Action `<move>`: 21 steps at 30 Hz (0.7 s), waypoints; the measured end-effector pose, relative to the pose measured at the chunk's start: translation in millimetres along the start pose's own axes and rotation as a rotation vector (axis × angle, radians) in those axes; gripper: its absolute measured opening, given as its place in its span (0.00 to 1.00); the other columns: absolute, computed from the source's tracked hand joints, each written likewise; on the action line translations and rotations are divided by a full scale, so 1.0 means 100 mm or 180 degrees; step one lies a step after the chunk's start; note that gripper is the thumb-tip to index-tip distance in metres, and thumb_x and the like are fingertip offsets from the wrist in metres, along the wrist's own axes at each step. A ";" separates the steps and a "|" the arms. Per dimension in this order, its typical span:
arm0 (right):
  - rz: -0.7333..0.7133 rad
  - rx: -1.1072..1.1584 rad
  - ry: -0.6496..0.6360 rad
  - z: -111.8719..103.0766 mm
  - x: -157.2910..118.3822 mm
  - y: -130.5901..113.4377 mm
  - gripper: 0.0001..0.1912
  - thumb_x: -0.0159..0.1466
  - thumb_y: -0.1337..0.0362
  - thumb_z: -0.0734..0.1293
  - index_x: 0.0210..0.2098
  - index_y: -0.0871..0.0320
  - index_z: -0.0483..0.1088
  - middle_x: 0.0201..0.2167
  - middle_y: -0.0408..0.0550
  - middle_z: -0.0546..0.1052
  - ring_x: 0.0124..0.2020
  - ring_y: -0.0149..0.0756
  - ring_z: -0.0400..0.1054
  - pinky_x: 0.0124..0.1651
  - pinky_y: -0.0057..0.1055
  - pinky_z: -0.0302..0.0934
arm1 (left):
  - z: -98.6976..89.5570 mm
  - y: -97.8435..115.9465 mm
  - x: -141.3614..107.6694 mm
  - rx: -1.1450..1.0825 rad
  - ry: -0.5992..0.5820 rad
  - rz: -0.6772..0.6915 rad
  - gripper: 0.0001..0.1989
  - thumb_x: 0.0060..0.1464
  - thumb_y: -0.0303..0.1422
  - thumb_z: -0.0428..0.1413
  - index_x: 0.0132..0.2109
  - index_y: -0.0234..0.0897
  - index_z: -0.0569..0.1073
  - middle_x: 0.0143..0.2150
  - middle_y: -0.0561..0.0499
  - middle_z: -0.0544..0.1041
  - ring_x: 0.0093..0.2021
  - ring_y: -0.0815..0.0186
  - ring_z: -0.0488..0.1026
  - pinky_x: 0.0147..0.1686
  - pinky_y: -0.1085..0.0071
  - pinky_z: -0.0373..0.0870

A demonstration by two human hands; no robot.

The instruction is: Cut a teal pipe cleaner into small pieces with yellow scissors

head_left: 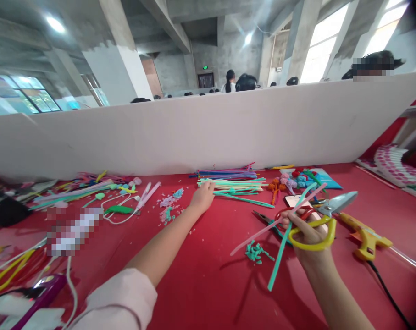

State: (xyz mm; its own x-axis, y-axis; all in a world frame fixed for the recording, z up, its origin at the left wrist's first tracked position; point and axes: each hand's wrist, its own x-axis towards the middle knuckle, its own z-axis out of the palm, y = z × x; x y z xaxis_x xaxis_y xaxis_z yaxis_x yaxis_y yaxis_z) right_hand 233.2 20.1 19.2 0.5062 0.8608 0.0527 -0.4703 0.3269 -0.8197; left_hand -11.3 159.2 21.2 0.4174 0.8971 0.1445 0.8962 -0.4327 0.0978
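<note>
My left hand (203, 197) reaches to the left end of a bundle of pale yellow and green pipe cleaners (233, 184), its fingers pressed together on them. In my right hand (307, 229) are scissors with yellow and red handles (331, 233), their blades pointing away to the right. The same hand holds a pink pipe cleaner (251, 237) and a green one (279, 263), which cross each other. Below lies a small pile of cut green pieces (257, 252). Pliers (263, 217) rest partly hidden behind the right hand.
A yellow glue gun (366, 236) with a black cord lies at the right. Orange, purple and red pipe-cleaner pieces (297, 178) sit at the back right. Cables, a white straightener-like tool (147, 196) and more scissors (13, 270) occupy the left. A white partition (180, 133) stands behind.
</note>
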 end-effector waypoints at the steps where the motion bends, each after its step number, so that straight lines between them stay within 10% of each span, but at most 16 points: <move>1: 0.0005 0.0009 0.0005 0.00 0.00 -0.01 0.18 0.41 0.67 0.72 0.28 0.59 0.61 0.21 0.46 0.73 0.18 0.31 0.67 0.18 0.24 0.60 | -0.04 0.00 -0.09 -0.0096 0.0209 -0.0003 0.20 0.53 0.29 0.43 0.54 0.32 0.56 0.56 0.40 0.55 0.55 0.59 0.53 0.51 0.64 0.52; 3: 0.0040 0.0034 0.0020 0.01 -0.01 -0.02 0.18 0.41 0.68 0.72 0.28 0.59 0.61 0.21 0.46 0.73 0.18 0.30 0.66 0.18 0.23 0.59 | -0.08 0.06 -0.41 -0.0399 0.0285 0.0370 0.22 0.55 0.35 0.41 0.56 0.33 0.53 0.58 0.42 0.54 0.57 0.61 0.50 0.54 0.65 0.47; 7: 0.0186 0.0126 -0.0050 0.00 -0.01 -0.02 0.16 0.42 0.68 0.71 0.28 0.59 0.60 0.21 0.46 0.73 0.18 0.28 0.65 0.20 0.23 0.59 | -0.02 0.23 -1.18 -0.0840 -0.1089 0.1894 0.32 0.52 0.45 0.42 0.60 0.39 0.44 0.62 0.47 0.46 0.60 0.63 0.44 0.57 0.68 0.42; 9: 0.0211 0.0083 -0.0070 -0.01 0.00 -0.01 0.16 0.43 0.68 0.71 0.28 0.58 0.60 0.22 0.45 0.73 0.18 0.28 0.65 0.19 0.24 0.59 | 0.04 0.19 -1.32 -0.0888 -0.1278 0.1926 0.31 0.53 0.45 0.41 0.61 0.40 0.42 0.62 0.48 0.44 0.60 0.63 0.42 0.57 0.67 0.40; 21: 0.0108 -0.0056 0.0111 0.00 0.00 -0.01 0.19 0.40 0.66 0.72 0.27 0.59 0.61 0.21 0.44 0.73 0.17 0.30 0.66 0.18 0.24 0.59 | 0.46 -1.00 -0.45 -0.0130 -0.0468 0.0606 0.30 0.53 0.47 0.35 0.61 0.39 0.43 0.63 0.51 0.42 0.61 0.66 0.39 0.57 0.69 0.38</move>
State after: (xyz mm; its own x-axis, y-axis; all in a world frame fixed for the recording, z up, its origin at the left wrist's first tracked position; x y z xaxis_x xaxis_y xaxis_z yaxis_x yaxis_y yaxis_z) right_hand 233.7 20.3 20.3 0.5154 0.8569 0.0051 -0.4751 0.2907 -0.8305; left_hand -113.2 166.5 -40.4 0.5983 0.8010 0.0197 0.7937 -0.5959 0.1225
